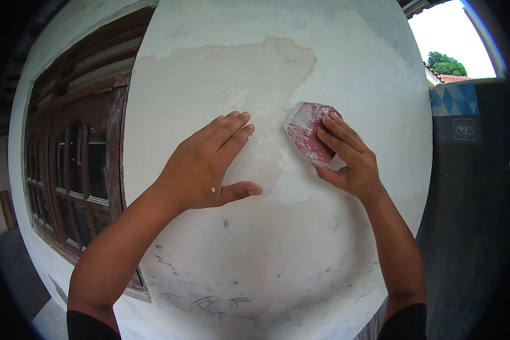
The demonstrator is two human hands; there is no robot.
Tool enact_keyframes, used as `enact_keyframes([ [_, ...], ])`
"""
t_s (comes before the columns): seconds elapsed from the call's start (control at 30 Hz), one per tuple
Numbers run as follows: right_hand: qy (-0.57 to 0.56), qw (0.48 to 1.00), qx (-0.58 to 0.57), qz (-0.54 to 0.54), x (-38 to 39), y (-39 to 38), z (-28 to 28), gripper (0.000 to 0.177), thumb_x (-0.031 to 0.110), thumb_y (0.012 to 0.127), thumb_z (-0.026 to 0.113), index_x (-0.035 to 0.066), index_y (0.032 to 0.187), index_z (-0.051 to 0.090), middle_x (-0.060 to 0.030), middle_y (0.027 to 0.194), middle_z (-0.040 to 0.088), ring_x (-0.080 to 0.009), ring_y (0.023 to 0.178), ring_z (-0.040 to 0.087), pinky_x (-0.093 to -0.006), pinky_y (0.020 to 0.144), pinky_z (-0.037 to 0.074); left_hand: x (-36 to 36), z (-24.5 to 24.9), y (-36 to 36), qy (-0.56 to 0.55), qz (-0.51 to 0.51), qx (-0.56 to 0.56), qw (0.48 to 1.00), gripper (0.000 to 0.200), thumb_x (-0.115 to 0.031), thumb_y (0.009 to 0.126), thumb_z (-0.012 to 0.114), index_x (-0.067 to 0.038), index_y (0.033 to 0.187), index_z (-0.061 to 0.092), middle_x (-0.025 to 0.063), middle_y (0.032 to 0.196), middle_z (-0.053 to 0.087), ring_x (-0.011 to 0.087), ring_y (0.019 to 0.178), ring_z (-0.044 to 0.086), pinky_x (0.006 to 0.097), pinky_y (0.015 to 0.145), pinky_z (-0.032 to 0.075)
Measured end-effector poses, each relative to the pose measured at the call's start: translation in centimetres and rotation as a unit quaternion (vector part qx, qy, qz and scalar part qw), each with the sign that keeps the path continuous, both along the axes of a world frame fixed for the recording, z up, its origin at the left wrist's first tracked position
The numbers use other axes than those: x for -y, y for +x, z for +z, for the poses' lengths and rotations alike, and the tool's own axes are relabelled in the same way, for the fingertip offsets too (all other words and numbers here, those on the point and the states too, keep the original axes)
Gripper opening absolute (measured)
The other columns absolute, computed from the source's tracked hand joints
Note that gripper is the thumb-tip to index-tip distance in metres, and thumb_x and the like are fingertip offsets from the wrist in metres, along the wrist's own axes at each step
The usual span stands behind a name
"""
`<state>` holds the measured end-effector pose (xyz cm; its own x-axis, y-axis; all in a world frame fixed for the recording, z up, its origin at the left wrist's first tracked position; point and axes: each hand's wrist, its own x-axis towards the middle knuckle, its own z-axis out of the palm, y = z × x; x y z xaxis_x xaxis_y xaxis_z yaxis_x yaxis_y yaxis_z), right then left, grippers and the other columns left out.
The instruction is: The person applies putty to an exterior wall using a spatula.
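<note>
My right hand holds a flat dark-red piece streaked with white, its kind not certain. The fingers lie over its right side and the thumb is at its lower edge. The piece is close against a whitish wall; whether it touches cannot be told. My left hand is open, fingers together and thumb stretched apart, palm toward the wall. It is beside a damp-looking beige patch with white flecks. A small white speck sits near the left thumb's base.
A dark brown wooden window with glass panes is set in the wall at left. Dark scuff marks run along the lower wall. At right stands a dark panel with a blue-and-white pattern; an opening above shows a tree.
</note>
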<state>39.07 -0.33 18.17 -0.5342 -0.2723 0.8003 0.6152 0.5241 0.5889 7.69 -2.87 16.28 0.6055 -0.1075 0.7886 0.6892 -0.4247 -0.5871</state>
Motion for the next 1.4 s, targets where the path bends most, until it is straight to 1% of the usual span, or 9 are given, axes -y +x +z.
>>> enact_keyframes([
  [0.3, 0.044, 0.999, 0.016, 0.017, -2.8, 0.2, 1.8, 0.053, 0.013, 0.069, 0.084, 0.007, 0.121, 0.07, -0.0123, 0.136, 0.06, -0.031, 0.131, 0.054, -0.0409, 0.106, 0.049, -2.1, 1.8, 1.6, 0.017, 0.026, 0.031, 0.999, 0.09, -0.069, 0.084, 0.059, 0.006, 0.134, 0.052, 0.0216, 0.142, 0.051, 0.0368, 0.134, 0.048, 0.0438, 0.111, 0.041],
  [0.37, 0.02, 0.999, 0.026, -0.042, -2.9, 0.0, 2.0, 0.051, 0.014, 0.07, 0.084, 0.009, 0.12, 0.071, -0.0121, 0.136, 0.06, -0.0313, 0.131, 0.053, -0.0413, 0.106, 0.049, -2.4, 1.8, 1.9, 0.022, 0.028, 0.036, 0.999, 0.09, -0.069, 0.085, 0.059, 0.006, 0.133, 0.053, 0.0216, 0.142, 0.051, 0.0369, 0.134, 0.048, 0.0439, 0.111, 0.041],
  [0.5, 0.006, 0.998, 0.028, -0.062, -3.0, 1.4, 1.4, 0.05, 0.014, 0.071, 0.084, 0.01, 0.119, 0.072, -0.012, 0.136, 0.06, -0.0309, 0.131, 0.053, -0.0405, 0.106, 0.049, -2.6, 1.6, 1.9, 0.014, 0.026, 0.04, 0.999, 0.089, -0.068, 0.085, 0.059, 0.006, 0.133, 0.053, 0.0217, 0.141, 0.052, 0.0372, 0.134, 0.048, 0.0442, 0.11, 0.041],
  [0.7, 0.037, 0.999, 0.009, 0.008, -3.0, 0.9, 1.6, 0.05, 0.014, 0.071, 0.084, 0.009, 0.119, 0.072, -0.012, 0.135, 0.061, -0.0289, 0.13, 0.055, -0.04, 0.106, 0.049, -3.3, 1.6, 2.3, 0.017, 0.025, 0.04, 0.999, 0.089, -0.069, 0.086, 0.058, 0.006, 0.133, 0.053, 0.0217, 0.141, 0.052, 0.0374, 0.134, 0.048, 0.0442, 0.11, 0.041],
  [0.87, 0.029, 0.998, 0.021, -0.056, -3.3, 1.5, 1.0, 0.05, 0.013, 0.072, 0.083, 0.008, 0.12, 0.071, -0.0125, 0.134, 0.062, -0.0301, 0.13, 0.055, -0.0405, 0.107, 0.048, -3.4, 1.4, 2.4, 0.012, 0.036, 0.046, 0.998, 0.088, -0.068, 0.085, 0.059, 0.006, 0.133, 0.053, 0.0217, 0.141, 0.052, 0.037, 0.133, 0.049, 0.0438, 0.11, 0.041],
  [0.97, 0.083, 0.996, 0.014, -0.017, -3.0, 1.5, 1.1, 0.051, 0.014, 0.073, 0.082, 0.007, 0.122, 0.069, -0.0127, 0.133, 0.062, -0.0296, 0.129, 0.055, -0.0401, 0.107, 0.048, -3.5, 1.2, 2.6, 0.012, 0.038, 0.046, 0.998, 0.088, -0.068, 0.085, 0.06, 0.006, 0.133, 0.053, 0.0218, 0.141, 0.052, 0.037, 0.133, 0.049, 0.0438, 0.11, 0.042],
  [1.17, 0.054, 0.995, 0.029, -0.082, -2.7, 0.1, 1.3, 0.05, 0.018, 0.076, 0.081, 0.005, 0.123, 0.068, -0.0142, 0.133, 0.062, -0.0311, 0.129, 0.055, -0.0402, 0.107, 0.047, -3.3, 1.5, 3.3, 0.013, 0.026, 0.046, 0.999, 0.087, -0.067, 0.085, 0.061, 0.006, 0.132, 0.054, 0.0219, 0.14, 0.052, 0.0372, 0.133, 0.049, 0.0437, 0.11, 0.041],
  [1.23, 0.052, 0.995, 0.039, -0.071, -2.4, 1.2, 0.7, 0.05, 0.017, 0.077, 0.081, 0.004, 0.123, 0.068, -0.0142, 0.134, 0.061, -0.0306, 0.129, 0.055, -0.0403, 0.107, 0.047, -3.1, 1.5, 3.3, 0.015, 0.024, 0.048, 0.998, 0.087, -0.067, 0.085, 0.061, 0.007, 0.132, 0.054, 0.0218, 0.14, 0.053, 0.0372, 0.133, 0.049, 0.0436, 0.11, 0.041],
  [1.4, 0.086, 0.995, -0.012, -0.051, -2.1, 1.5, 2.4, 0.051, 0.015, 0.077, 0.08, 0.005, 0.125, 0.067, -0.0134, 0.135, 0.061, -0.031, 0.131, 0.054, -0.0411, 0.107, 0.048, -3.1, 1.8, 3.3, 0.006, 0.032, 0.058, 0.998, 0.086, -0.067, 0.086, 0.059, 0.007, 0.131, 0.054, 0.0219, 0.14, 0.053, 0.0364, 0.134, 0.048, 0.0432, 0.11, 0.041],
])
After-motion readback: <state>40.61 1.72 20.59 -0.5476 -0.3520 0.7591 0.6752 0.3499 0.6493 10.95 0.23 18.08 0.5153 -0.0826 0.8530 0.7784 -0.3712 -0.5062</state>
